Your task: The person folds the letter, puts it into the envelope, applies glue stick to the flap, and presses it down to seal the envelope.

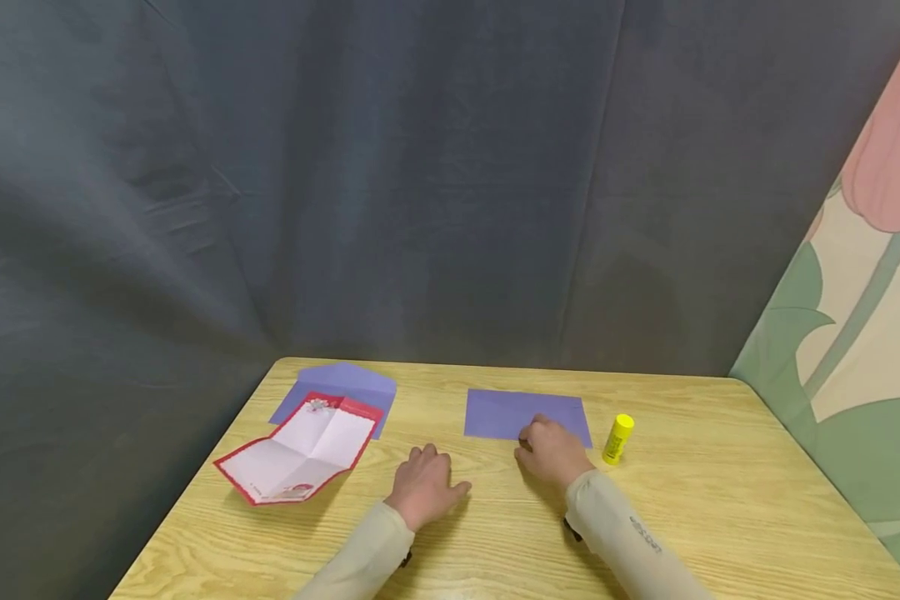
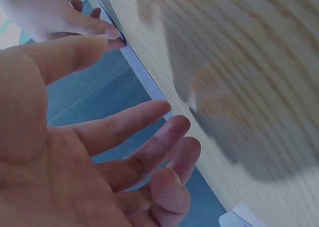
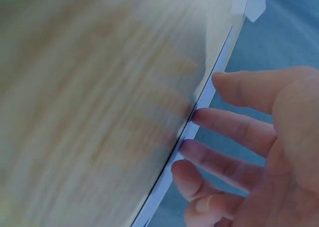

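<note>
A closed purple envelope (image 1: 495,414) lies flat near the table's far side. Over its near edge reaches my right hand (image 1: 557,452), fingers loosely bent and fingertips touching the envelope (image 3: 164,183). No grip round the paper shows in the right wrist view. My left hand (image 1: 425,487) hovers low over the wood to the left, fingers relaxed and thumb apart, holding nothing. Just right of my right hand stands a yellow glue stick (image 1: 618,439) with its cap on.
At the left, an unfolded white card with a red border (image 1: 307,450) partly covers a second purple envelope (image 1: 345,377), whose flap is up. A dark curtain (image 1: 450,183) hangs behind the wooden table (image 1: 720,483). A flower-patterned surface (image 1: 847,333) borders the right side.
</note>
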Available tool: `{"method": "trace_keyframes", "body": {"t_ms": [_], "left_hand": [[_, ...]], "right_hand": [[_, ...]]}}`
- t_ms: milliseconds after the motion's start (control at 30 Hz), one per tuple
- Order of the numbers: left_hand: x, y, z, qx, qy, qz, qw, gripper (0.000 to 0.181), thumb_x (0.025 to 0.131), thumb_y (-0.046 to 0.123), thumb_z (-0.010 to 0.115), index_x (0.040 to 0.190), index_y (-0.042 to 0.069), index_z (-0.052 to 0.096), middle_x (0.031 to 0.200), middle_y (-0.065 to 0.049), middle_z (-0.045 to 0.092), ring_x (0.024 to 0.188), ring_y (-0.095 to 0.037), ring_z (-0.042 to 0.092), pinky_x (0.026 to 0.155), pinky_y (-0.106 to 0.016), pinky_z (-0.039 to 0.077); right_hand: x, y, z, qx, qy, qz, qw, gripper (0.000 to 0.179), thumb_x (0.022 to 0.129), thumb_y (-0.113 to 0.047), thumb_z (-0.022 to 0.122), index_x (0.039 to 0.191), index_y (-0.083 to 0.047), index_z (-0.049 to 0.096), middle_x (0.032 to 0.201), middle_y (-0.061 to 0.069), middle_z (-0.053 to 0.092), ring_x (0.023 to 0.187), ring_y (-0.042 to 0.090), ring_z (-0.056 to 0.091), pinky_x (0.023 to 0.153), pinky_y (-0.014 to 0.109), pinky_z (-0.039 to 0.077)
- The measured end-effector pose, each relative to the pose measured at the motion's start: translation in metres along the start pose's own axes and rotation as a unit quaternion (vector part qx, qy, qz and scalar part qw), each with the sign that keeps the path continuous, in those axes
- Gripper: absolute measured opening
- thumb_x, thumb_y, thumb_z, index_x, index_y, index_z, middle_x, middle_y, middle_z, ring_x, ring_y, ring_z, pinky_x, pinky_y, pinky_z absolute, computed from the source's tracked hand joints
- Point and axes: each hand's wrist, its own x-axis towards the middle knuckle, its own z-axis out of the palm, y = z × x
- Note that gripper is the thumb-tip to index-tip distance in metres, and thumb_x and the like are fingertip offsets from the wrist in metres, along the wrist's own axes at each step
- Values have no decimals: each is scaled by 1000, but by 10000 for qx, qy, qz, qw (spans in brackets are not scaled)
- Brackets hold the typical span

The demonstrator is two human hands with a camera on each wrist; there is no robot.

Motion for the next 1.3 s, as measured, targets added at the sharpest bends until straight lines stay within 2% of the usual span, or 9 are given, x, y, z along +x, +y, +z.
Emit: {"method": "trace_keyframes", "body": {"t_ms": [333,433,533,733,867,967,1067,1167,1300], "left_hand": [[-3,-1,-2,-1,-107,16,9999,42,90,42,71,65,12,53,78,-2,47,72,-20,41,58,-33,38],[-4,-4,-8,-120,-93,-13,9999,35,90,39,71,80,5,68,83,-4,53,77,-22,47,62,-37,43],[-4,-15,-23,-223,106,-42,9997,35,90,35,72,102,2,73,92,-8,61,85,-28,55,68,-44,48],[-4,-58,-77,-38,847,-330,9959,24,88,23,71,101,3,74,98,-13,72,92,-36,66,73,-50,53],[-6,-95,-112,-36,1001,-722,9923,21,88,17,67,99,0,73,100,-17,72,91,-38,66,72,-51,53],[-7,-123,-128,32,983,-1038,9897,21,89,17,64,93,-1,71,96,-19,69,90,-42,60,70,-52,50],[-5,-150,-132,125,827,-1417,9864,22,89,19,62,78,0,65,82,-17,62,86,-43,54,66,-50,46],[-4,-171,-130,215,540,-1740,9830,25,89,20,61,74,0,59,77,-17,57,86,-44,52,66,-50,44],[-6,-191,-121,193,144,-2089,9777,34,88,22,61,98,-10,63,98,-30,60,98,-52,51,77,-60,46]], "right_hand": [[10,15,3,4,-370,2,9993,10,87,-21,72,89,-12,69,101,8,60,82,23,59,64,43,50],[6,14,2,49,-288,-78,9995,19,86,-20,73,101,-8,71,105,11,61,88,26,62,71,46,53],[-1,12,1,141,-172,-132,9997,31,86,-18,74,112,-4,69,109,14,61,91,29,63,76,48,55],[-16,11,-3,548,-76,-61,9985,42,88,-18,72,126,-1,64,122,17,59,103,35,64,81,51,55],[-23,14,-7,680,37,-43,9977,42,88,-19,72,127,-3,64,124,14,59,104,34,64,81,50,56],[-27,16,-9,702,113,-119,9974,41,88,-18,72,126,-4,64,123,14,60,105,33,64,84,50,55],[-29,17,-11,709,172,-145,9972,40,89,-18,72,125,-3,64,122,14,60,104,33,64,86,50,54],[-30,19,-10,690,227,-147,9972,38,88,-17,73,123,-2,65,120,16,60,102,34,65,85,50,55],[-31,18,-8,711,193,-155,9972,37,88,-15,73,121,-2,66,119,17,60,101,34,65,84,50,55]]}}
